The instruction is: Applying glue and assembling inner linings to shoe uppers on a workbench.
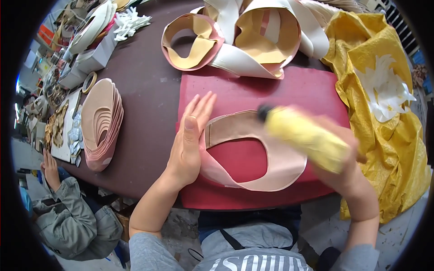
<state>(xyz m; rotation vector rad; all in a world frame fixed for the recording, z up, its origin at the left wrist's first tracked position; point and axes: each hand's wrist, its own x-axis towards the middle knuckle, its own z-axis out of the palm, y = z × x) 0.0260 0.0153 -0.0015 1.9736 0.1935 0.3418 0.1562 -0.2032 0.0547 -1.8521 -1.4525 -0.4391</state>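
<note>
A pale pink shoe upper [287,165] with a beige lining lies on a red mat [217,198], its opening showing the red beneath. At its left edge, my left hand [187,144] is held edge-down, fingers stretched out, touching or almost touching the upper. My right hand [341,158] is wrapped round a thick yellow cylindrical tool [307,137] with a black end. The tool is tilted over the right part of the upper, its black end near the far rim. Motion blurs the tool and the right hand, so its exact kind is unclear.
More uppers [266,40] stand in a heap at the far side. On the left lies a nested stack of beige pieces [101,122] beside a tape roll [89,82]. A yellow sack [384,149] with white scraps hangs at right. A co-worker's sleeve [68,207] shows at lower left.
</note>
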